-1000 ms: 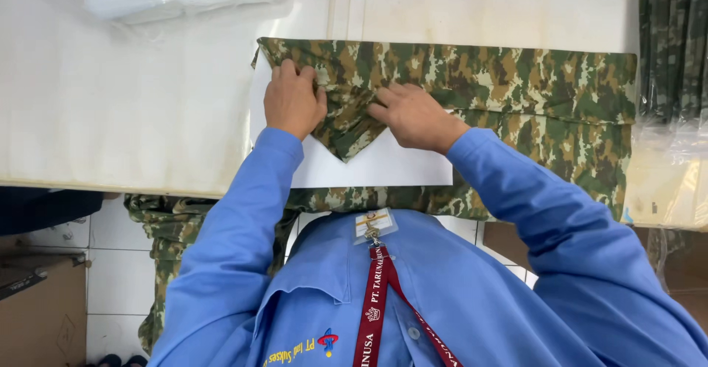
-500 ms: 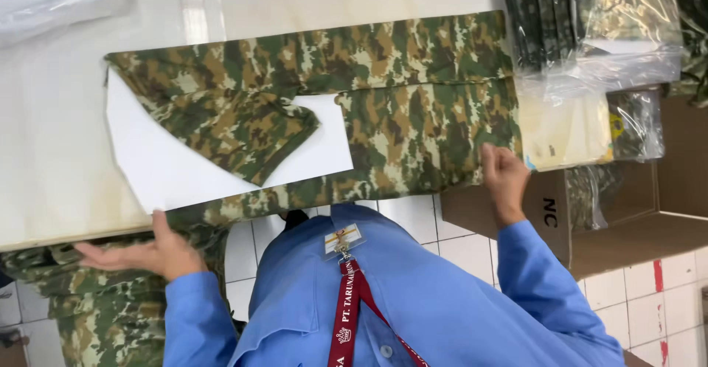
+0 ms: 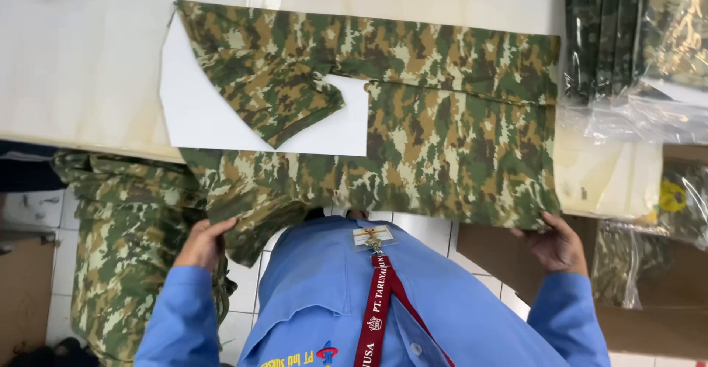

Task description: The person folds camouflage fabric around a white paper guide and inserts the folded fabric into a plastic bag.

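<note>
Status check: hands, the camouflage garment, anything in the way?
Left hand and right hand each grip the near edge of the camouflage garment. Garment spread over white card on table. Bagged garments at right, apart.

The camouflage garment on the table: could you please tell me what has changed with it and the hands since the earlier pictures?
Both hands left the folded sleeve over the white board and dropped to the table's near edge. The left hand now grips the camouflage garment at its hanging lower left edge, and the right hand holds its lower right corner. The garment, its folded sleeve and the board lie as before on the table.
</note>
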